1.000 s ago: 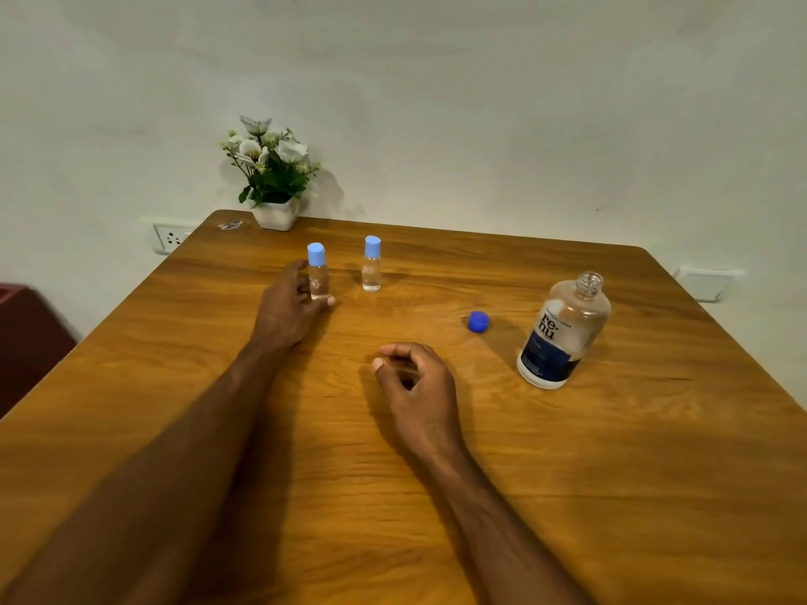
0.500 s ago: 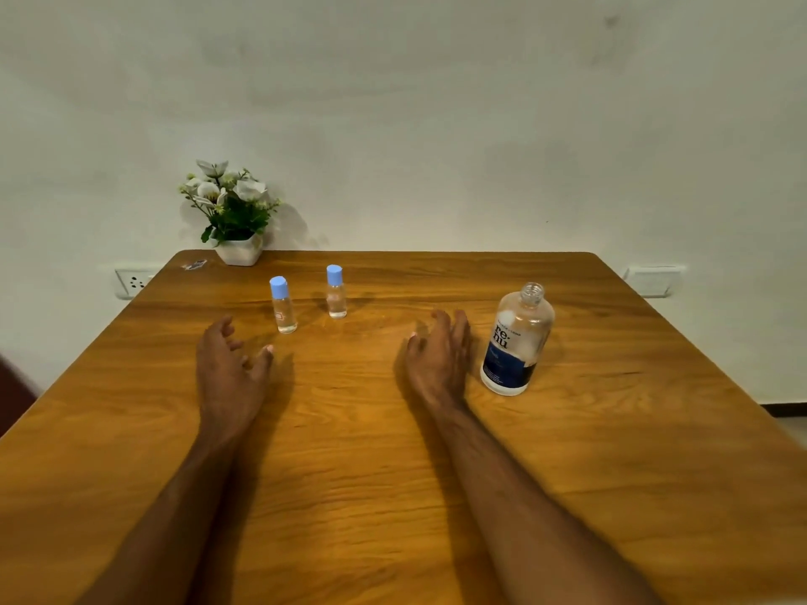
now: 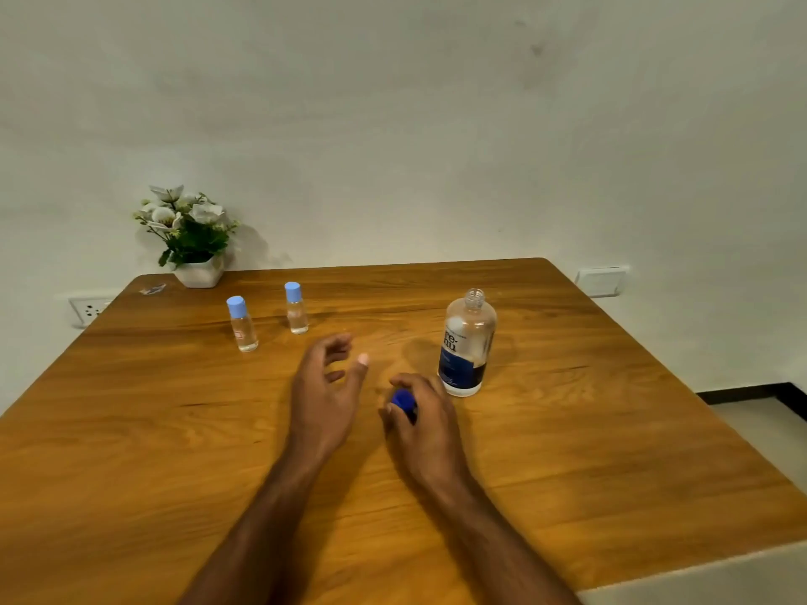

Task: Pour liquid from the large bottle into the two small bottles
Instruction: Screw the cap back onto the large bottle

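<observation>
Dark blue cap (image 3: pixel 402 400), light blue-capped small bottles (image 3: pixel 243 324), wood-grain table (image 3: pixel 567 430).

Light is soft and even, moderately bright, no hard glare. My left hand (image 3: pixel 325 397) and right hand (image 3: pixel 421 419) are slightly motion-blurred at the fingers (image 3: pixel 338 342). The large bottle (image 3: pixel 466 342) casts a faint shadow on the table (image 3: pixel 611 430) toward its left edge; the flower pot (image 3: pixel 198 270) shadows the wall rightward. Wide-angle bending curves the table's far corners. Focus is soft overall.
</observation>
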